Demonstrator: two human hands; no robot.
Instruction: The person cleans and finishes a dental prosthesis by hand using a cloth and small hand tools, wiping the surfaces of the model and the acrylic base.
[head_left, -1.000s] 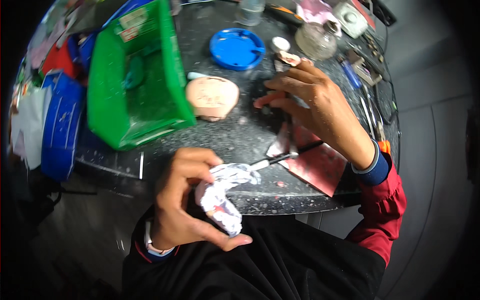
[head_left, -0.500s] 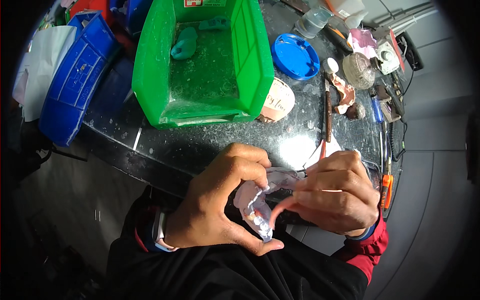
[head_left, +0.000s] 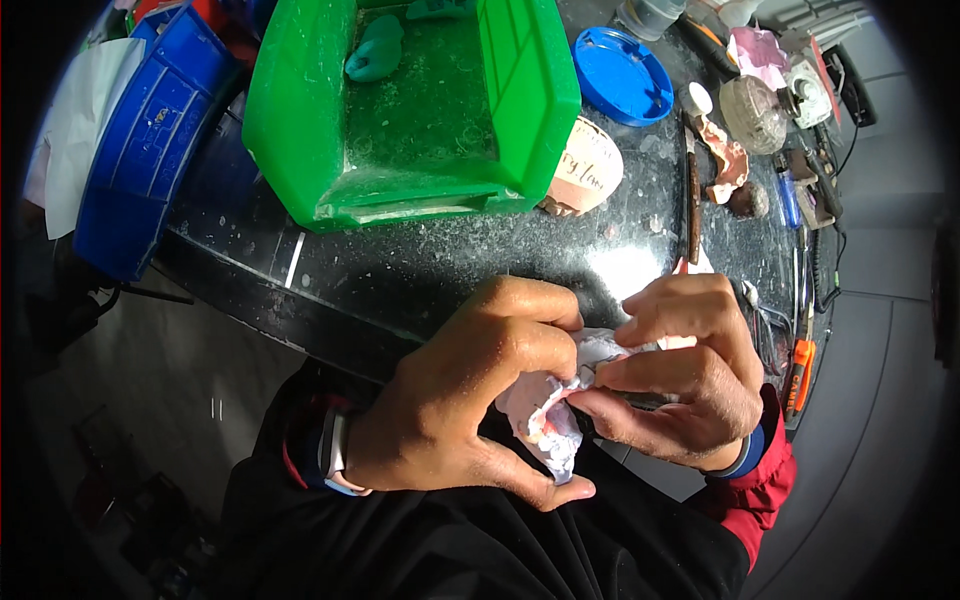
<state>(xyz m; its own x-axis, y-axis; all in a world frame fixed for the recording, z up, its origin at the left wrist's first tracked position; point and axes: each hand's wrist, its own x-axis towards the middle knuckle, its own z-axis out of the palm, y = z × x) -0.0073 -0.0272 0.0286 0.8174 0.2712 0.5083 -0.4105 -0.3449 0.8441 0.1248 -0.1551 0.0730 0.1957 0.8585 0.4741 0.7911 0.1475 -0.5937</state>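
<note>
My left hand (head_left: 455,390) is curled around a pale lavender-white plaster dental cast (head_left: 525,405), with fingers over its far side and thumb under the near end. A row of white teeth shows at that end. Along the inner side of the arch runs a soft pink strip (head_left: 547,418), which looks like wax. My right hand (head_left: 685,375) is closed at the cast's right part, thumb and fingertips pinching at the ridge where the strip meets it. Those fingers cover much of the arch and the strip's other end.
Beyond my hands stands a green bin (head_left: 420,190) holding teal pieces (head_left: 376,50). Right of it are a marked plaster cast (head_left: 590,165), a blue lid (head_left: 622,77), a brown-handled knife (head_left: 693,200) and a pink arch-shaped piece (head_left: 724,160). An orange cutter (head_left: 799,375) lies at the right edge; blue bins (head_left: 150,140) are left.
The pink strip that hung loose from my right hand now lies against the cast's inner side. My right fingers have closed in on the ridge. The whole view has shifted slightly.
</note>
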